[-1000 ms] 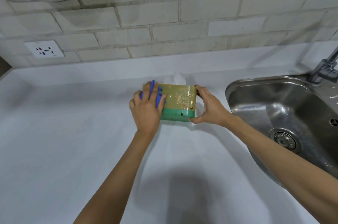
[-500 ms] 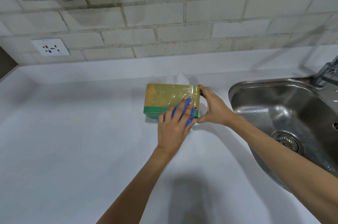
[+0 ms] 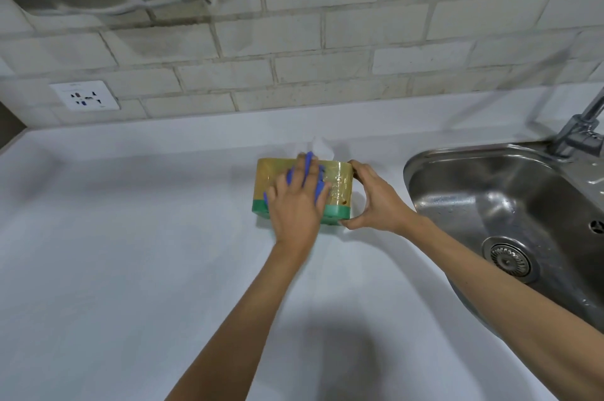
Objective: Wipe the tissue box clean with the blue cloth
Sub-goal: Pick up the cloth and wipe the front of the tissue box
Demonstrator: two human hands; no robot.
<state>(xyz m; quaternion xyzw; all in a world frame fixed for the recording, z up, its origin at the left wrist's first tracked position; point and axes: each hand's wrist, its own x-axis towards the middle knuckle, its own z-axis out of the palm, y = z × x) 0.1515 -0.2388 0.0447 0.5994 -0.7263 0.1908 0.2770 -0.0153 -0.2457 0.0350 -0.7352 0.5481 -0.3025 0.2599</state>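
Note:
The tissue box (image 3: 340, 184), yellow with a green base band and wrapped in shiny film, lies on the white counter (image 3: 130, 253); a white tissue pokes out behind it. My left hand (image 3: 295, 204) presses the blue cloth (image 3: 318, 184) flat against the box's upper face, and bits of cloth show between and past the fingers. My right hand (image 3: 376, 201) grips the box's right end, thumb at the near corner and fingers over the far corner.
A steel sink (image 3: 510, 204) with a drain sits right of the box, and a tap (image 3: 581, 129) stands at its far right corner. A wall socket (image 3: 84, 95) is on the brick wall at left. A shiny metal hood hangs top left.
My left hand slid the cloth from the box's left end to its lower right, and now back up over the middle of the face. My right hand kept its hold.

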